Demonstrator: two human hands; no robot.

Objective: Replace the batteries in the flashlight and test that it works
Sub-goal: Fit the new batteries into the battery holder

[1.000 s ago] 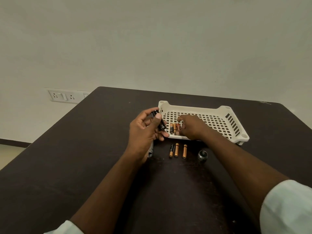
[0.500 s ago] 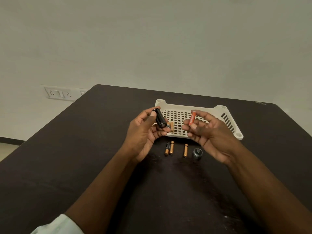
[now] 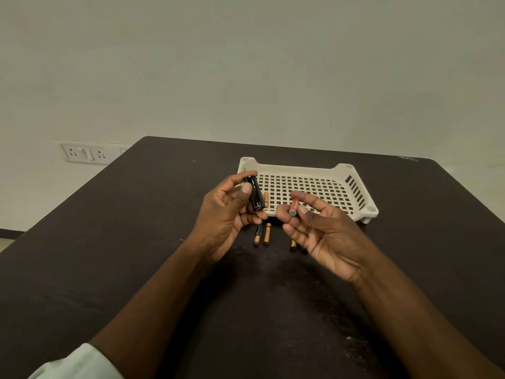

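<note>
My left hand grips a black battery holder upright, above the table's middle. A little to its right, my right hand pinches a red battery between thumb and fingers, its flat end toward me. Two black-and-copper batteries lie side by side on the table below the hands. A third one shows partly under my right hand. One more copper battery lies in the white basket, half hidden by the holder. The flashlight body and its cap are hidden.
The white perforated basket stands at the back of the dark table, just behind both hands. A wall socket panel is on the wall at the left, beyond the table edge.
My right hand lifted a red battery out of the basket and brought it down toward the holder, turning its end to me. The left hand kept the holder in place.
</note>
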